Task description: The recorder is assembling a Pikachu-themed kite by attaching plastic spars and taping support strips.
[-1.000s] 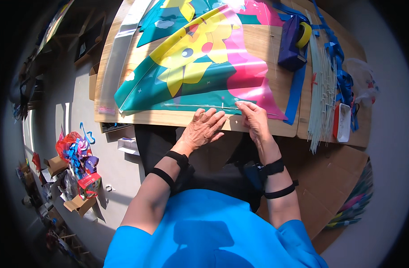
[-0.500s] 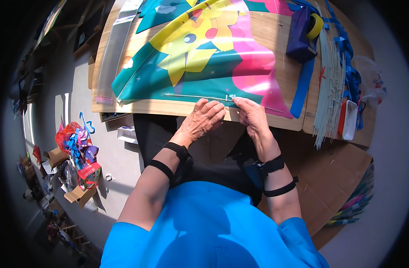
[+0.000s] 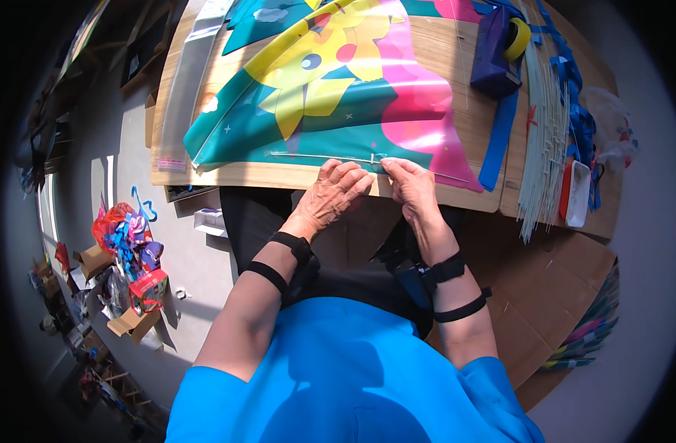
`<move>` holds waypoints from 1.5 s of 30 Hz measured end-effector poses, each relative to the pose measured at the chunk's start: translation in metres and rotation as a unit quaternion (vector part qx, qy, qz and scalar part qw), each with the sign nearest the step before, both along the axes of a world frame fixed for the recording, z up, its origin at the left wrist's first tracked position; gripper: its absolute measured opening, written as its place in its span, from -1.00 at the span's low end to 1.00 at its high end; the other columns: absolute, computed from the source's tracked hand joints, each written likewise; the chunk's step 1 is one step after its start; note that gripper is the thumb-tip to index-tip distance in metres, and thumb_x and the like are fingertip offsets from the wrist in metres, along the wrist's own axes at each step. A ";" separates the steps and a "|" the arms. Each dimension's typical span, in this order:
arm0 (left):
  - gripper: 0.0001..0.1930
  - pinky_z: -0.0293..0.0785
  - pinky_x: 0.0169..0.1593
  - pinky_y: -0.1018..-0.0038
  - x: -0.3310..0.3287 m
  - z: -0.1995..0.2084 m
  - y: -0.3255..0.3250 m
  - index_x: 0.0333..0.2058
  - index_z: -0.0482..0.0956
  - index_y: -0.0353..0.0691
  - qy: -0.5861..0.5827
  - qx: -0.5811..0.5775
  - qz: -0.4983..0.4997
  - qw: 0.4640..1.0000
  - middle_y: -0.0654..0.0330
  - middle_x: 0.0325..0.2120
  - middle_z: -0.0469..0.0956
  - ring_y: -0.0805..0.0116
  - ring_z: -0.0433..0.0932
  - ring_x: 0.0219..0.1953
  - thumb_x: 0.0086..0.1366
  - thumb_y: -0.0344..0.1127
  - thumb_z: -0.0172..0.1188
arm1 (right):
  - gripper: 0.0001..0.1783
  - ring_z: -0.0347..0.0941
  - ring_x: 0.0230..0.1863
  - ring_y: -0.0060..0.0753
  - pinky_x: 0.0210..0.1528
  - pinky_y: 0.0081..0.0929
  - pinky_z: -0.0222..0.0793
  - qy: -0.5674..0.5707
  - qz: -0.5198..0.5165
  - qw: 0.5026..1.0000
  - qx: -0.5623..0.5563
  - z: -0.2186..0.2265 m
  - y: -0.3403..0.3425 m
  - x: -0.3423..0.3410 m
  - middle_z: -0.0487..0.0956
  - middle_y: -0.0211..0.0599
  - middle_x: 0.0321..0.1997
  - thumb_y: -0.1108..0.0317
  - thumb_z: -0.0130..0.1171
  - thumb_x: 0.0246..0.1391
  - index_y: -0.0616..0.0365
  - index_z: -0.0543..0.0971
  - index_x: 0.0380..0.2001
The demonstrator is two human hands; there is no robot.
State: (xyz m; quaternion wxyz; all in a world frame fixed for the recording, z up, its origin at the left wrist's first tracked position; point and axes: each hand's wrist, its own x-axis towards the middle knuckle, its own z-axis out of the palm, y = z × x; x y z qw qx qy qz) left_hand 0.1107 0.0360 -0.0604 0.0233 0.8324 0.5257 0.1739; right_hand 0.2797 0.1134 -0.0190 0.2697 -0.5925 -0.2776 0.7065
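Head view: the printed sheet (image 3: 345, 122), green and pink with a yellow cartoon figure, lay on the bench (image 3: 264, 176) right in front of both hands. A thin white rod (image 3: 316, 156) ran along its near edge. The right hand (image 3: 412, 184) had thumb and forefinger pinched on a small clear piece (image 3: 380, 157) by the rod. The left hand (image 3: 332, 193) sat just beside it, fingers curled at the sheet's near edge; couldn't tell if they gripped anything.
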 end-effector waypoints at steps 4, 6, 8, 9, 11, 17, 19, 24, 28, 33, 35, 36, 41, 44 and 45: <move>-0.36 0.12 0.22 0.27 0.002 0.002 0.000 0.15 0.30 0.03 0.012 0.009 0.007 1.000 0.33 -0.08 0.34 0.39 0.29 0.08 0.03 -0.25 0.24 | -0.83 0.11 -0.76 -0.83 -0.74 -0.74 -0.10 -0.006 -0.002 1.000 0.008 -0.001 -0.001 0.000 0.37 -0.63 -0.70 0.36 0.31 0.02 0.26 0.65 -0.38; -0.31 0.15 0.20 0.29 0.003 0.002 0.001 0.17 0.32 0.04 0.008 0.021 0.011 1.000 0.33 -0.09 0.35 0.37 0.30 0.06 -0.02 -0.29 0.25 | -0.83 0.12 -0.75 -0.82 -0.74 -0.74 -0.09 -0.010 -0.004 1.000 0.009 -0.002 -0.001 0.000 0.37 -0.62 -0.69 0.36 0.32 0.01 0.26 0.65 -0.38; -0.31 0.16 0.19 0.30 0.004 0.002 0.001 0.16 0.34 0.04 -0.001 0.026 0.010 1.000 0.33 -0.11 0.35 0.37 0.31 0.05 -0.04 -0.29 0.26 | -0.82 0.13 -0.75 -0.82 -0.73 -0.74 -0.07 -0.014 -0.005 1.000 0.009 -0.004 -0.002 -0.001 0.38 -0.62 -0.69 0.36 0.32 0.00 0.26 0.65 -0.38; -0.31 0.16 0.18 0.31 0.004 0.003 0.002 0.16 0.35 0.04 -0.005 0.029 0.010 1.000 0.33 -0.11 0.35 0.37 0.31 0.04 -0.06 -0.30 0.26 | -0.82 0.14 -0.74 -0.81 -0.73 -0.74 -0.06 -0.018 -0.006 1.000 0.010 -0.004 -0.002 -0.001 0.38 -0.62 -0.68 0.36 0.32 0.00 0.26 0.65 -0.38; -0.30 0.17 0.17 0.31 0.004 0.003 0.002 0.16 0.36 0.04 -0.008 0.022 0.009 1.000 0.33 -0.12 0.35 0.37 0.31 0.03 -0.07 -0.30 0.27 | -0.82 0.15 -0.73 -0.81 -0.73 -0.74 -0.04 -0.025 -0.008 1.000 0.012 -0.005 -0.002 -0.001 0.40 -0.61 -0.68 0.36 0.33 -0.01 0.26 0.65 -0.39; -0.28 0.19 0.15 0.30 0.004 0.003 0.002 0.15 0.36 0.04 -0.025 0.016 0.006 1.000 0.32 -0.13 0.35 0.35 0.32 0.01 -0.09 -0.28 0.29 | -0.82 0.17 -0.72 -0.80 -0.72 -0.74 -0.02 -0.036 -0.007 0.999 0.021 -0.008 -0.003 -0.002 0.43 -0.58 -0.65 0.34 0.32 -0.01 0.25 0.66 -0.39; -0.29 0.19 0.15 0.29 0.004 0.004 0.002 0.15 0.37 0.04 -0.025 0.019 0.007 0.999 0.33 -0.14 0.36 0.35 0.32 0.01 -0.09 -0.27 0.30 | -0.82 0.22 -0.70 -0.77 -0.69 -0.71 0.07 -0.041 -0.005 0.999 0.028 -0.009 -0.003 -0.002 0.45 -0.56 -0.64 0.35 0.32 -0.01 0.26 0.66 -0.39; -0.33 0.19 0.14 0.28 0.006 0.005 0.003 0.12 0.40 0.03 -0.026 0.039 0.011 0.999 0.32 -0.15 0.36 0.35 0.33 0.00 -0.07 -0.24 0.31 | -0.79 0.37 -0.61 -0.66 -0.55 -0.60 0.29 -0.106 -0.009 0.988 0.110 -0.019 -0.007 -0.005 0.52 -0.52 -0.61 0.34 0.34 -0.06 0.27 0.67 -0.38; -0.33 0.18 0.15 0.27 0.005 0.008 0.003 0.11 0.41 0.02 -0.029 0.028 0.012 0.999 0.31 -0.15 0.36 0.33 0.32 0.00 -0.07 -0.21 0.33 | -0.74 0.45 -0.58 -0.53 -0.46 -0.49 0.35 -0.274 0.071 0.940 0.190 -0.009 -0.004 -0.009 0.54 -0.40 -0.61 0.33 0.34 -0.13 0.23 0.65 -0.34; -0.32 0.17 0.16 0.25 0.005 0.012 0.003 0.12 0.39 0.02 -0.021 0.019 0.010 1.000 0.30 -0.15 0.35 0.31 0.31 0.01 -0.05 -0.18 0.34 | -0.68 0.42 -0.59 -0.28 -0.46 -0.34 0.31 -0.382 0.018 0.875 0.298 0.014 -0.002 -0.013 0.41 -0.31 -0.70 0.39 0.30 -0.09 0.19 0.49 -0.23; -0.32 0.16 0.16 0.25 0.004 0.012 0.003 0.13 0.39 0.03 -0.020 0.014 0.010 1.000 0.30 -0.14 0.35 0.31 0.31 0.01 -0.04 -0.16 0.34 | -0.67 0.46 -0.52 -0.20 -0.44 -0.28 0.33 -0.382 0.066 0.846 0.367 0.015 0.007 -0.008 0.46 -0.27 -0.59 0.38 0.40 -0.18 0.17 0.49 -0.33; -0.32 0.15 0.16 0.25 0.004 0.011 0.004 0.13 0.39 0.03 -0.021 0.012 0.007 1.000 0.30 -0.14 0.35 0.31 0.31 0.02 -0.04 -0.15 0.34 | -0.65 0.48 -0.49 -0.16 -0.44 -0.24 0.33 -0.381 0.112 0.816 0.421 0.016 0.011 -0.006 0.48 -0.26 -0.55 0.36 0.44 -0.23 0.16 0.48 -0.37; -0.39 0.14 0.16 0.24 0.004 0.008 0.003 0.05 0.41 0.05 -0.011 0.020 -0.002 1.000 0.29 -0.14 0.34 0.30 0.29 0.03 -0.04 -0.09 0.34 | -0.62 0.49 -0.43 -0.05 -0.42 -0.18 0.35 -0.448 0.192 0.766 0.419 0.006 0.025 -0.010 0.50 -0.21 -0.49 0.30 0.49 -0.32 0.14 0.45 -0.50; -0.42 0.12 0.17 0.22 0.004 0.007 -0.001 0.00 0.41 0.09 -0.009 0.026 0.001 1.000 0.31 -0.05 0.33 0.29 0.25 0.09 -0.05 -0.07 0.34 | -0.64 0.50 -0.42 -0.04 -0.41 -0.18 0.36 -0.431 0.197 0.791 0.386 0.004 0.034 -0.008 0.51 -0.19 -0.49 0.30 0.48 -0.31 0.15 0.46 -0.54; -0.42 0.10 0.18 0.21 0.004 0.006 -0.002 0.01 0.41 0.10 -0.011 0.027 0.003 1.000 0.33 -0.02 0.32 0.29 0.24 0.11 -0.05 -0.06 0.33 | -0.65 0.51 -0.42 -0.04 -0.41 -0.18 0.37 -0.420 0.202 0.798 0.381 0.004 0.035 -0.007 0.51 -0.19 -0.49 0.30 0.48 -0.30 0.15 0.47 -0.53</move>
